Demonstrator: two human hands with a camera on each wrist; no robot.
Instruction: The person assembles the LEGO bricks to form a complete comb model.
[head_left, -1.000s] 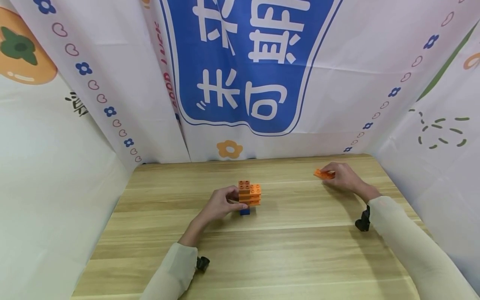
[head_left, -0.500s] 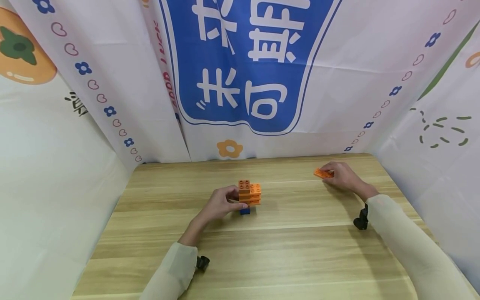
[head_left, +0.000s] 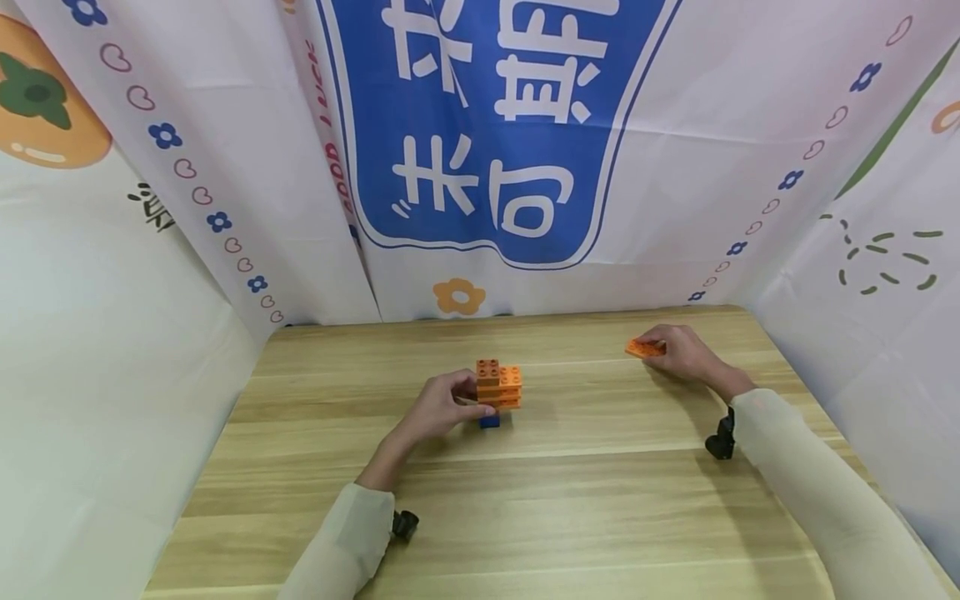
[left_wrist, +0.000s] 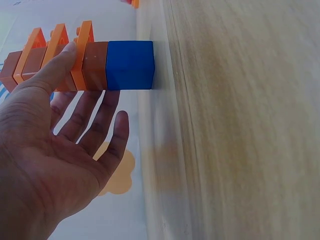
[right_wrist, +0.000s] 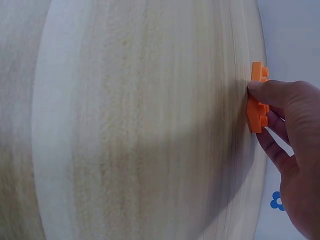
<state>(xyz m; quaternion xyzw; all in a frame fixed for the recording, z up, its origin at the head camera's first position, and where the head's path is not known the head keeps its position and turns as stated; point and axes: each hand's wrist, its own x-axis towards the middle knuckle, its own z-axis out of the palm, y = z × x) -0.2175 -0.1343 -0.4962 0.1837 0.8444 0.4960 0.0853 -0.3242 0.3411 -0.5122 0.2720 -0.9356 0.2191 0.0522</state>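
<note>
A tower of toy building bricks point(head_left: 488, 372) is upright near the middle of the table, held by my left hand point(head_left: 438, 406) with the thumb in front and fingers behind. Its lowest part is a blue brick point(left_wrist: 130, 65). Above that, brown bricks point(left_wrist: 95, 65) alternate with orange plates point(left_wrist: 84, 50) that jut out to one side. Whether the base touches the table I cannot tell. Farther right, my right hand point(head_left: 684, 352) pinches a flat orange studded brick point(head_left: 642, 347) between thumb and fingers, low over the table; the right wrist view shows that brick point(right_wrist: 256, 110) on edge.
A wood-grain table point(head_left: 585, 517) spreads under both hands. Its back edge meets a white printed cloth point(head_left: 675, 208) with a blue panel, and similar cloth hangs on both sides. Black wrist cameras point(head_left: 406, 526) are strapped at the sleeves.
The right arm and its orange brick have shifted only very slightly. My left hand keeps the same grip on the brick tower.
</note>
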